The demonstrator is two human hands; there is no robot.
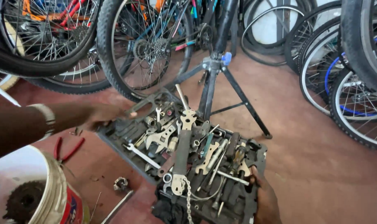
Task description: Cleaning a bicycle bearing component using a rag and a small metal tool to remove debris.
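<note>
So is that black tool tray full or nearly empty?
Full. The tool tray is heaped with wrenches, spanners and a chain, barely any bare bottom showing. The left hand reaches its far corner; the right hand grips the near edge.

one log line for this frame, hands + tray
left hand: on far-left edge of tool tray | right hand: gripping near-right edge | tray: on floor, full of wrenches | pliers: floor, left

i see my left hand [103,116] and right hand [265,199] gripping opposite ends of a tool tray [113,139] piled with wrenches [161,139].
</note>
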